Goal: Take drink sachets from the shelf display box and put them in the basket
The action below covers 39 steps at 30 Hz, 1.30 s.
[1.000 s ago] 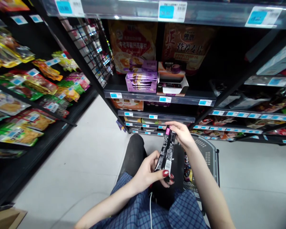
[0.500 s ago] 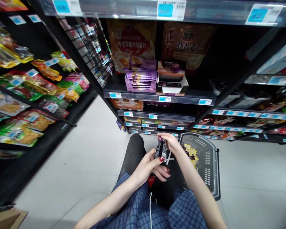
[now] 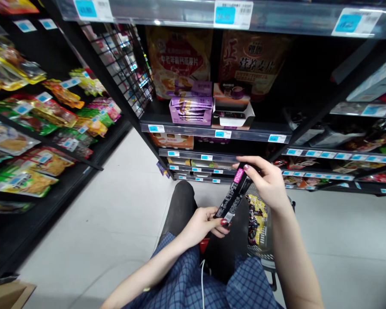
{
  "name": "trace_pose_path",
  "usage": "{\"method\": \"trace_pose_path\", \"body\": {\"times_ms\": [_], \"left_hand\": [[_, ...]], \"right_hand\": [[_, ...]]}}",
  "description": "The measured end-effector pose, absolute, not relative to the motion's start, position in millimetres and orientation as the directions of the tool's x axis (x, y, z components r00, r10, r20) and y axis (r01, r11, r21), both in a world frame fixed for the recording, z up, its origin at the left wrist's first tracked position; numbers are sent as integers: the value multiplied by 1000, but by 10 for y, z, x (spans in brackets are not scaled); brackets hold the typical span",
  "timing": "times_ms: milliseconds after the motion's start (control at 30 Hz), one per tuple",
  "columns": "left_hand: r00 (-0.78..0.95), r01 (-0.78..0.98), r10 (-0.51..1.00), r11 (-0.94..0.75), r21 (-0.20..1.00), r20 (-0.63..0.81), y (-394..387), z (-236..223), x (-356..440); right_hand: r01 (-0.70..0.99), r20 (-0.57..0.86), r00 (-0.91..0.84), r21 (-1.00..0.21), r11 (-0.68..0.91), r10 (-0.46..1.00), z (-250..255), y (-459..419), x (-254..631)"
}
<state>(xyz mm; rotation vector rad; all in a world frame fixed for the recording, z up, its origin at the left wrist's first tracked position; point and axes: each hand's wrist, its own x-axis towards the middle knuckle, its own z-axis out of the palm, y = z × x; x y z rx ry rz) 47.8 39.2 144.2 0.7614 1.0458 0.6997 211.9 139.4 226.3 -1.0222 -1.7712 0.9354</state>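
Observation:
A long black stick sachet (image 3: 232, 196) with a pink patch and pale printing is stretched at a slant above my lap. Its lower end is pinched by my left hand (image 3: 207, 222), thumb on top. My right hand (image 3: 267, 179) grips the upper end between thumb and fingers, higher and to the right. Beside my right leg, partly behind my right forearm, is a grey basket (image 3: 266, 254) with yellow and dark sachets (image 3: 257, 210) inside.
In front, a shelf (image 3: 186, 128) bears a purple box of sachets (image 3: 191, 110) and a black-and-white open carton (image 3: 233, 116). Large cereal bags (image 3: 180, 60) stand behind them. Snack packets (image 3: 28, 176) fill the rack at left. A cardboard box (image 3: 11, 296) sits at lower left.
My right hand has moved up and to the right. The black sachet now shows at greater length between both hands, and my right forearm covers more of the basket.

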Motion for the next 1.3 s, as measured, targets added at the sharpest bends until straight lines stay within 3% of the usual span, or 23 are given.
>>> {"method": "trace_pose_path", "body": {"times_ms": [167,467,633,800,1067,1200,1300], "left_hand": [[358,-142,804,550,823,-475,398,1389,469],[226,-234,894,434,870,-386,391,1346,346],[-31,-318,969,223,921,-245,465,1425,116],[-228,-352,953,111,930,-200,586,1589,-85],[-254,-302,952,91,949,-172,650,1634,-162],[-229,-282,964,66,957,-133,612,1603,-159],[-236,-240,969,10,971,-68,590,1622,-167]], "right_hand": [[323,363,-353,-817,477,862,2347,1278,2141],[316,323,-217,-870,379,921,2312,1346,2277],[130,205,-133,-966,222,970,2212,1290,2427],[-101,49,-75,-994,41,996,1897,1153,2375],[-321,-141,-5,-937,-135,990,1683,940,2264],[-271,-114,13,-957,-106,993,1626,884,2342],[-53,70,74,-996,74,995,1641,839,2421]]}}
